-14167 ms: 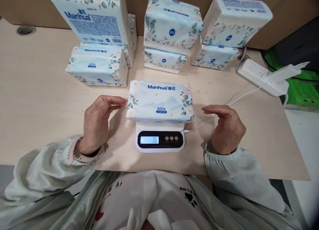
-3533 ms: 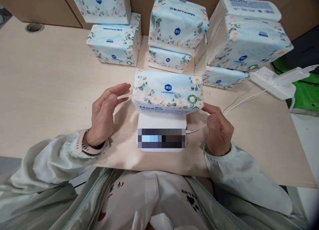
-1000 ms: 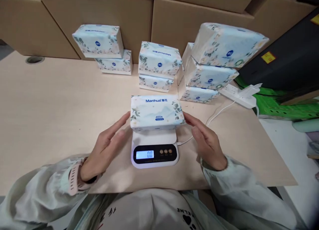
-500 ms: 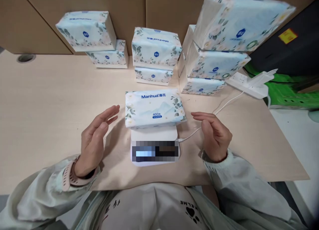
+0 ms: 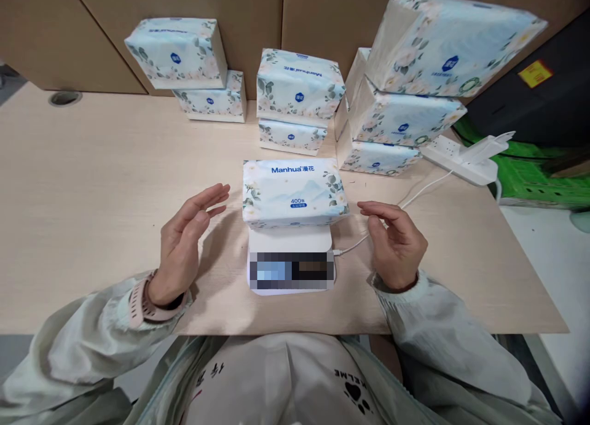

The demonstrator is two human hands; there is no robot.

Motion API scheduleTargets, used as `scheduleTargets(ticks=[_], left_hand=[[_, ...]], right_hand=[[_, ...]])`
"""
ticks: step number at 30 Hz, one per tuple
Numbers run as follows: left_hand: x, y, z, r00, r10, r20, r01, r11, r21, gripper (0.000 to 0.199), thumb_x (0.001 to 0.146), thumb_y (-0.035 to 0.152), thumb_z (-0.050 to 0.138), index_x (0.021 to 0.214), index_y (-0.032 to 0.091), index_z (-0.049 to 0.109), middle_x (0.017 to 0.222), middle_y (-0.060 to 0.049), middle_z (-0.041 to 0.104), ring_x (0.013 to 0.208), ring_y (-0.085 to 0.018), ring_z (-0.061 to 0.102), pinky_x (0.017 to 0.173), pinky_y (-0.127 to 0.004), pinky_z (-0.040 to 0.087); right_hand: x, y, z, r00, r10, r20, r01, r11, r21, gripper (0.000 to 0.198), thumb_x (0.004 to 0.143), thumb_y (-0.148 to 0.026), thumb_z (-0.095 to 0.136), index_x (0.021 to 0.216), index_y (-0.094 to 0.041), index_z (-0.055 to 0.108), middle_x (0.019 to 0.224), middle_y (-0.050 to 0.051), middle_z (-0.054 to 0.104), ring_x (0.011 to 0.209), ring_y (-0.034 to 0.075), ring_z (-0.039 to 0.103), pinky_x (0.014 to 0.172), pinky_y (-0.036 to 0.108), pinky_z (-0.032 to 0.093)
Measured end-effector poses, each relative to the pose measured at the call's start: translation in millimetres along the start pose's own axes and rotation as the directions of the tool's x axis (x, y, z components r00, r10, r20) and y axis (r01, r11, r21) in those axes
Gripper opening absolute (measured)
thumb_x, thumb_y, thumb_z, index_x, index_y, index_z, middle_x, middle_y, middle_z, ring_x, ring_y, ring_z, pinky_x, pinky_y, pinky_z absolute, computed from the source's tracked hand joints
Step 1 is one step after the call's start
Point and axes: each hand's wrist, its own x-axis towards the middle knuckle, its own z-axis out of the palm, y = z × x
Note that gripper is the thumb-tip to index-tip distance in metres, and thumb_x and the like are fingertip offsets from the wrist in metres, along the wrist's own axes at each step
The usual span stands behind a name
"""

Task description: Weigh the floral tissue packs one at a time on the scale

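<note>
A floral pack of tissues [image 5: 295,191] lies on a white digital scale [image 5: 290,239] in the middle of the table. The scale's display is blurred into blocks, so its reading is hidden. My left hand [image 5: 188,241] hovers to the left of the pack, fingers stretched out and apart from it. On the other side, my right hand [image 5: 394,244] is held with its palm turned inward, its fingers extended and not touching the pack. Both hands hold nothing. A white cable [image 5: 354,244] runs from the scale's right side.
Behind the scale stand stacks of similar tissue packs: a left stack [image 5: 177,53], a middle stack [image 5: 299,84] and a taller right stack [image 5: 410,115]. A white power strip [image 5: 465,158] lies at the right, beside a green crate [image 5: 539,173]. A brown partition [image 5: 207,1] borders the table's back.
The view has shifted slightly, so most things sit a little further right and higher. Both hands stay open beside the pack, which remains on the scale.
</note>
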Motion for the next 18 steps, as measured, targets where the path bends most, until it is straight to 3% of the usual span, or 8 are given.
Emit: scheduleTargets(ticks=[18], left_hand=[[3.2, -2.8, 2.3, 0.998, 0.056, 0.017, -0.055, 0.996, -0.071, 0.033, 0.102, 0.041, 0.070, 0.129, 0.030, 0.084, 0.128, -0.004, 0.085, 0.127, -0.027, 0.077, 0.106, -0.042, 0.061]], right_hand=[[2.6, -5.2, 1.0, 1.000, 0.018, 0.019, -0.017, 0.998, -0.055, 0.018, 0.102, -0.026, 0.068, 0.113, -0.025, 0.082, 0.104, 0.006, 0.084, 0.083, 0.018, 0.079, 0.079, 0.037, 0.063]])
